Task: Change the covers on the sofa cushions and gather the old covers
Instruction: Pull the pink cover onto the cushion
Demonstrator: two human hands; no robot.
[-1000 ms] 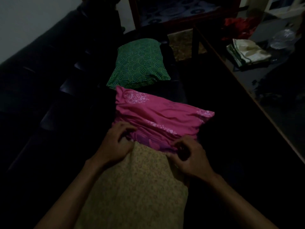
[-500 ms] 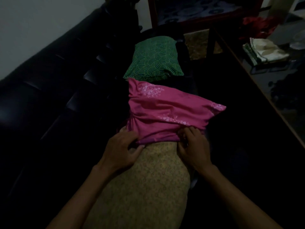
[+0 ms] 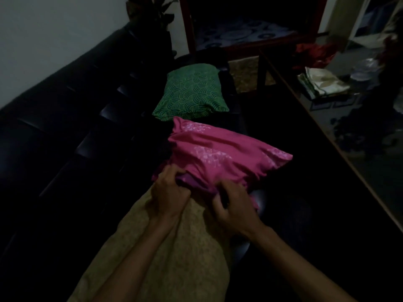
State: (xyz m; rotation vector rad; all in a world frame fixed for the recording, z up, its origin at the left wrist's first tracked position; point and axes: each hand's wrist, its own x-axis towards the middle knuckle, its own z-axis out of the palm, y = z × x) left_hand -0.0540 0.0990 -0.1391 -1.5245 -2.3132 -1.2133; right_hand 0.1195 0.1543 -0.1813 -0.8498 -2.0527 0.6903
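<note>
Looking down from your head camera, you see your left hand (image 3: pixel 169 194) with its fingers curled into the bunched near edge of the pink cover (image 3: pixel 220 159), gripping the fabric at its left side. Your right hand (image 3: pixel 234 207) pinches the same gathered edge just to the right, fingers folded round the cloth. That pink cover sits over the far part of the tan cushion (image 3: pixel 165 247), which runs from between your forearms toward the far side, its near part bare. Both lie on the dark sofa (image 3: pixel 65 138), whose backrest rises along the left. Farther along the seat, just beyond the pink cover, a green cushion (image 3: pixel 192 92) lies flat, apart from your hands. To the right, a glass-topped bench (image 3: pixel 322 118) with a wooden rim carries a folded pale cloth (image 3: pixel 322 82) at its far end, with a red cloth (image 3: pixel 314 55) heaped beyond it. The room is dim, so finer detail of the fabric patterns is hard to make out.
</note>
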